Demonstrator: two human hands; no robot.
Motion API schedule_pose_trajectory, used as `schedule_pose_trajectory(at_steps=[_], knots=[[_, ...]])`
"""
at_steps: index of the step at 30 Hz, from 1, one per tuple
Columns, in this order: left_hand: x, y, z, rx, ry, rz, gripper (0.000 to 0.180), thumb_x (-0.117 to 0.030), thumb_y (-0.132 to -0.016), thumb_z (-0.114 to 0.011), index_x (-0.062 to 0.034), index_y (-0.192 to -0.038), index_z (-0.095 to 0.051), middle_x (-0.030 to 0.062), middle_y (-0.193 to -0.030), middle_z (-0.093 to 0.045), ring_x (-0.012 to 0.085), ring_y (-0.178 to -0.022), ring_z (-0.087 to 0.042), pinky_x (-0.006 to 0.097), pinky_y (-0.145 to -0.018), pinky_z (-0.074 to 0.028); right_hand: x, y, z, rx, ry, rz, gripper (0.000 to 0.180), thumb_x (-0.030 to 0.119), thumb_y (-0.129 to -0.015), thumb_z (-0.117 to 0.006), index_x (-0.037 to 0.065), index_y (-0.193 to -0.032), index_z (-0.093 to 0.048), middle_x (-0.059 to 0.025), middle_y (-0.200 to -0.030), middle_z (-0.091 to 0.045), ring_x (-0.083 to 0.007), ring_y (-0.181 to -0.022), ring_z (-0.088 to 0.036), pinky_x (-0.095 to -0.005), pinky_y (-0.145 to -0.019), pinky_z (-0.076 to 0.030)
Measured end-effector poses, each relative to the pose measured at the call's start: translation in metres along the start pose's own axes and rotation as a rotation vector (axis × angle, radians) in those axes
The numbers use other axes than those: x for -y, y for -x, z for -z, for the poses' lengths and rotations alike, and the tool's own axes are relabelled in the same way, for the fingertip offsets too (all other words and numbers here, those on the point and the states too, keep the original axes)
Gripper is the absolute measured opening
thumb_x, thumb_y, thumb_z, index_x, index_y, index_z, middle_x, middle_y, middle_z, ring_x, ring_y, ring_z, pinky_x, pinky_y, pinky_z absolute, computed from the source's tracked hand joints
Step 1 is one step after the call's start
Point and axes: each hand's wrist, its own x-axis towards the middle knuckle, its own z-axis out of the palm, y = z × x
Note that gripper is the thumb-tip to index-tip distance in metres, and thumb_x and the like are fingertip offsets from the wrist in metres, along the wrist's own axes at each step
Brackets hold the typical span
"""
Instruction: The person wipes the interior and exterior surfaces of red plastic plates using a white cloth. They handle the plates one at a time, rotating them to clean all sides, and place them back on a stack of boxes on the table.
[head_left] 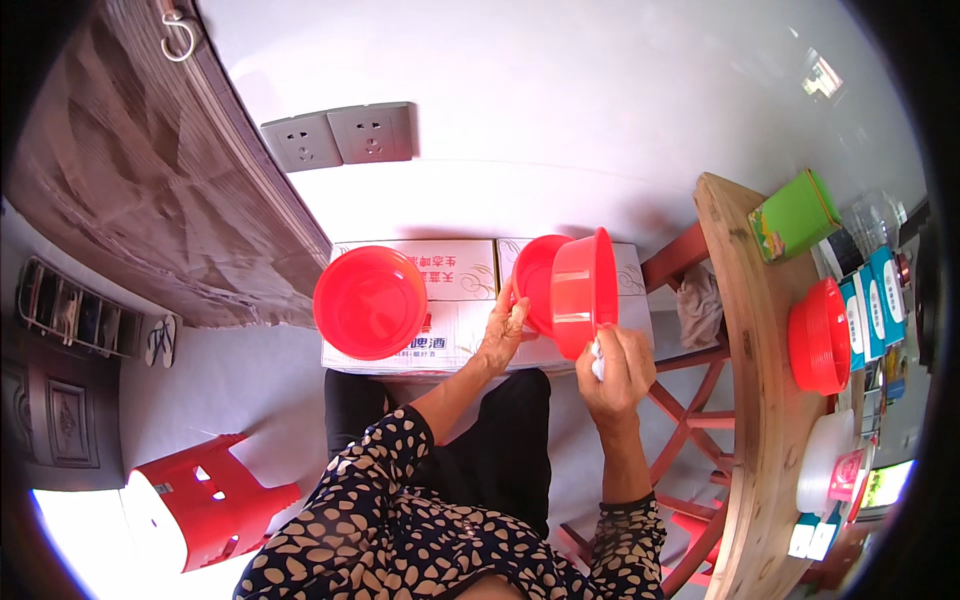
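Two red plastic bowls overlap above the right-hand carton. My left hand point(504, 332) is closed on the near left rim of the left one, an upturned bowl point(537, 272). In front of it a second bowl point(573, 290) is tipped on its side, its rim turned to the right. My right hand point(618, 372) is closed at this tilted bowl's lower rim, with a crumpled white cloth or tissue point(598, 360) in its fingers; the fingertips are partly hidden. A third red bowl point(370, 303) rests mouth up on the left carton point(460, 263).
To my right a wooden table point(755, 400) bears stacked red bowls point(820, 338), a green tin point(795, 217) and blue-white boxes point(872, 305). A grey rag point(699, 308) hangs beside it. A red stool point(205, 500) lies at lower left. Wall sockets point(370, 133) sit above the cartons.
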Motion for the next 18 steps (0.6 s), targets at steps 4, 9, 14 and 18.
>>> schedule_pose_trajectory(at_steps=[4,9,14,18], knots=[[0.019,0.001,0.012,-0.508,-0.958,-0.301,0.059,-0.037,-0.091,-0.057,-0.0182,-0.142,-0.032,0.0164,-0.125,-0.039,0.0234,-0.098,-0.05,0.032,-0.076,-0.048,0.013,0.002,0.005,0.019,-0.026,0.028,0.026,-0.002,-0.064,-0.066,-0.005,-0.089,-0.061,-0.0147,-0.083,-0.06,-0.029,-0.071,-0.061,-0.0372,-0.061,-0.049],[-0.099,0.099,-0.026,0.011,0.295,-0.044,0.076,-0.037,-0.089,-0.06,-0.0138,-0.146,-0.017,0.0143,-0.133,-0.036,0.0257,-0.12,-0.043,0.036,-0.095,-0.04,0.04,0.01,-0.003,0.05,-0.046,0.07,0.02,0.001,-0.066,-0.065,-0.003,-0.086,-0.061,-0.0122,-0.082,-0.06,-0.0257,-0.072,-0.062,-0.0338,-0.056,-0.046],[-0.102,0.128,-0.012,-0.165,0.253,0.008,0.062,-0.012,-0.091,-0.055,-0.0097,-0.144,-0.023,0.0119,-0.135,-0.041,0.0197,-0.122,-0.041,0.032,-0.102,-0.035,0.092,0.031,-0.03,0.292,-0.467,-0.088,0.029,-0.002,-0.068,-0.064,-0.003,-0.096,-0.058,-0.0127,-0.087,-0.053,-0.0295,-0.067,-0.053,-0.0363,-0.063,-0.046],[-0.081,0.149,0.02,-0.207,0.233,-0.102,0.051,-0.022,-0.096,-0.047,-0.0094,-0.142,-0.029,0.0116,-0.133,-0.045,0.0204,-0.119,-0.046,0.033,-0.099,-0.04,0.093,0.044,-0.027,0.486,-0.886,-0.29,0.04,-0.004,-0.073,-0.059,-0.003,-0.112,-0.051,-0.017,-0.103,-0.049,-0.032,-0.084,-0.053,-0.039,-0.073,-0.046]])
